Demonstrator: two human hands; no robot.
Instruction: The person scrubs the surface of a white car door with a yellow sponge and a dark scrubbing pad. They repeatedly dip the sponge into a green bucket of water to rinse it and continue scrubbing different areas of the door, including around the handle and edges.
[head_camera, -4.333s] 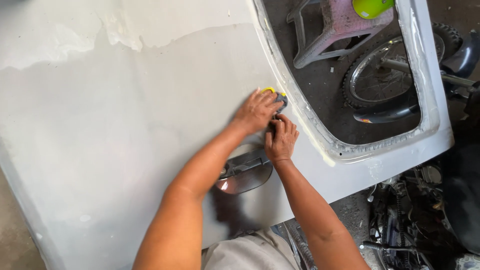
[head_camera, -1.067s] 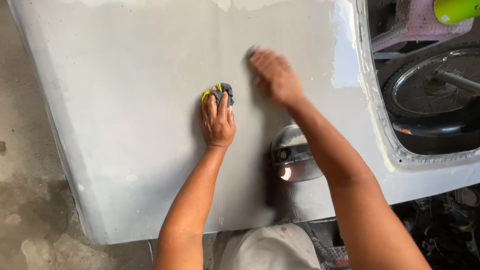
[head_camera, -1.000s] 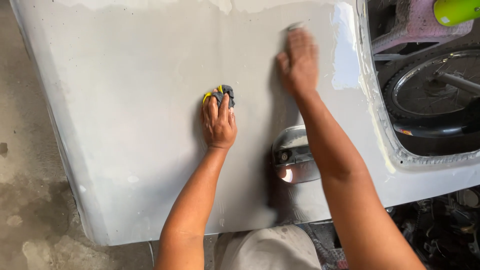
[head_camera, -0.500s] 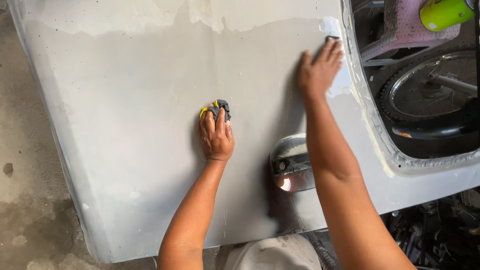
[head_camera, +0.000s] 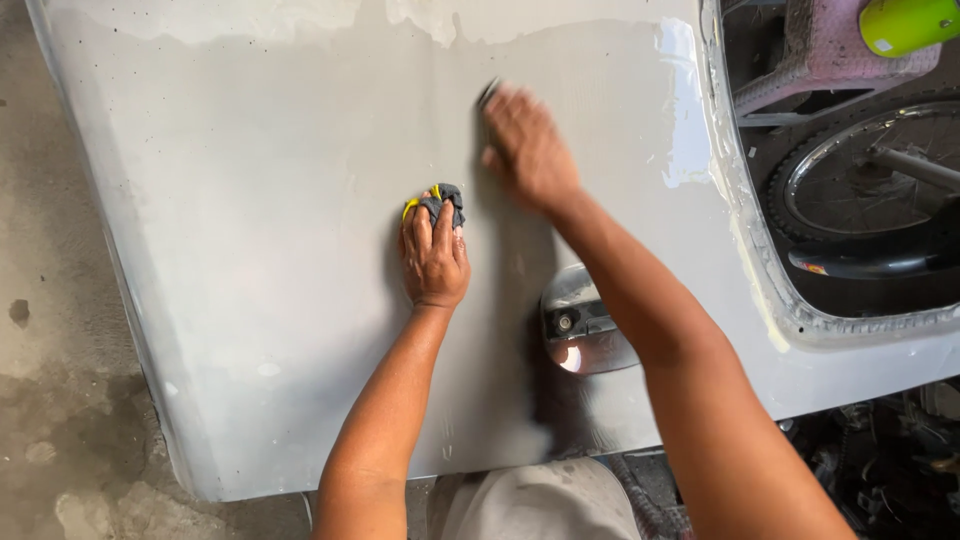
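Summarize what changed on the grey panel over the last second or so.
The right hand swept from the wet patch by the window cut-out back left across the grey primed car door panel, and is now blurred above the chrome door handle. A small dark piece shows at its fingertips; what it is I cannot tell. The left hand stayed pressed on the panel, clutching the grey and yellow wad.

A single head-worn camera looks steeply down from just above and behind the left hand (head_camera: 434, 258) and right hand (head_camera: 528, 148), close over the grey door panel (head_camera: 250, 250) beneath them; concrete floor (head_camera: 50, 330) lies left of the left hand.
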